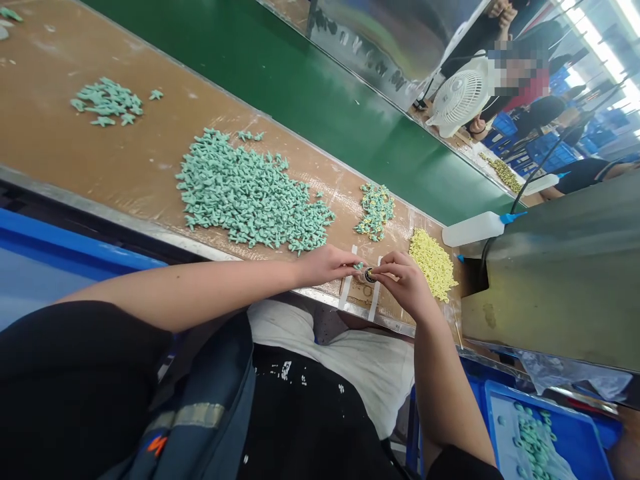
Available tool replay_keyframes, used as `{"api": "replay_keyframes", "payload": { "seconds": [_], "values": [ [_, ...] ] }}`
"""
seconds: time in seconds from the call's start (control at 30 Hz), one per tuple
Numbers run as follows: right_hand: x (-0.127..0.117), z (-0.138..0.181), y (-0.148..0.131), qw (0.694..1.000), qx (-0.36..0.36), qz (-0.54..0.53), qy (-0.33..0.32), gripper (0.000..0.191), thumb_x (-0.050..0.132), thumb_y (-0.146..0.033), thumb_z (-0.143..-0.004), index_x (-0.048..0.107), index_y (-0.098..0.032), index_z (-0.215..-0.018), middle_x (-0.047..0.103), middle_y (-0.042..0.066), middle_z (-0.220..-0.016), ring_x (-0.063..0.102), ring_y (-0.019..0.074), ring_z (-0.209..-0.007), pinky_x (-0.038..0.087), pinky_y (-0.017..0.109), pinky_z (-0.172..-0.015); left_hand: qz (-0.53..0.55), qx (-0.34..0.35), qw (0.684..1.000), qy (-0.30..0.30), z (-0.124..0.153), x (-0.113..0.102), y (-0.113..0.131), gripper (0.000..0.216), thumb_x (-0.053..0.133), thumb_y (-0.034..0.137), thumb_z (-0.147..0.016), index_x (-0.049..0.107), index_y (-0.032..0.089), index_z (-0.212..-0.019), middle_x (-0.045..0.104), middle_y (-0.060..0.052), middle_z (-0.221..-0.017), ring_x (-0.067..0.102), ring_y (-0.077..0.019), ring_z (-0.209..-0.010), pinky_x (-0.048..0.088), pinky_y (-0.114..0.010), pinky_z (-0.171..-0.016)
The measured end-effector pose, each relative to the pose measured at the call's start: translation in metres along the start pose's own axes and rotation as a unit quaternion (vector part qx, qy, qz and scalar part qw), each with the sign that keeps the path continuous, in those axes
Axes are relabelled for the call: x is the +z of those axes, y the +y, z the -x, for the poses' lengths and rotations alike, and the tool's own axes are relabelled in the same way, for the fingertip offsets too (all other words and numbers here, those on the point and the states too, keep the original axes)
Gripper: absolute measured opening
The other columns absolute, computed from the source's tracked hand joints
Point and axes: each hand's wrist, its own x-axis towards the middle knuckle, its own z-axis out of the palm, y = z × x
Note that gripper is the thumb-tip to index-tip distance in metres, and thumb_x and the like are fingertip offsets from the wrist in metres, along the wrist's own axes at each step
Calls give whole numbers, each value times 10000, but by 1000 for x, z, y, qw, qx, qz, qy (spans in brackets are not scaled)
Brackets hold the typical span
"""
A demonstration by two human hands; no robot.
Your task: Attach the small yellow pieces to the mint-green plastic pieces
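On the bench, a green heap lies left, a yellow pile right, near a white bottle. Your left hand pinches a green piece; your right hand touches a dark-rimmed round thing beside it, grip unclear.

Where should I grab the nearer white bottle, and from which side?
Probably the middle of the white bottle, coming from the yellow pile side: its body is wide, while the blue nozzle is narrow and appears close to the metal box.

Bright ceiling lights, upper right
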Motion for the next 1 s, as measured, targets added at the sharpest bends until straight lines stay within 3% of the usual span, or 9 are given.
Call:
{"api": "replay_keyframes", "payload": {
  "seconds": [0.23, 0.43, 0.53, 0.67, 0.83, 1.0],
  "values": [
    [-4, 7, -7, 1000, 8, -24, -1, 126, 713, -304, -977, 817, -272, -915, 660, 49, -887, 627, 215, -861, 503, 379, -762, -5, 7, 1000, -7, 0, -1, 2, 343, 553, 326, -1058, 716, 235, -1346, 828, -49, -1045, 771, -177, -984, 518, -250, -826],
    [15, 28, -27, 974, 16, -87, 209, 93, 767, -214, -922, 816, -288, -952, 646, 31, -882, 637, 186, -798, 523, 348, -686, -74, 26, 997, -24, 2, -1, 17, 318, 553, 334, -1055, 739, 221, -1287, 821, -58, -1025, 767, -185, -926, 506, -241, -781],
    [25, 36, -38, 958, 11, -99, 269, 123, 775, -185, -909, 817, -291, -952, 642, 26, -867, 631, 177, -775, 529, 341, -673, -93, 20, 995, -35, 4, 3, 29, 303, 552, 334, -1054, 744, 207, -1252, 818, -64, -1013, 764, -189, -908, 503, -243, -779],
    [26, 42, -46, 952, 14, -97, 289, 98, 775, -212, -914, 820, -287, -958, 641, 27, -859, 636, 176, -773, 543, 339, -675, -84, 5, 995, -52, 5, 8, 45, 281, 555, 293, -1045, 737, 181, -1228, 809, -63, -1018, 751, -178, -887, 488, -232, -755],
    [19, 51, -51, 959, 0, -81, 273, 107, 750, -209, -934, 819, -284, -968, 658, 38, -864, 656, 182, -790, 564, 341, -686, -68, -13, 996, -60, 2, 15, 61, 274, 528, 332, -1056, 753, 174, -1050, 778, -28, -856, 709, -149, -755, 459, -223, -692],
    [20, 63, -54, 953, -12, -66, 295, 129, 734, -192, -941, 817, -284, -978, 673, 42, -854, 667, 184, -777, 578, 339, -672, -80, -6, 996, -34, 1, 23, 74, 250, 543, 321, -1050, 749, 198, -1120, 812, -47, -956, 753, -170, -849, 498, -237, -726]
  ]
}}
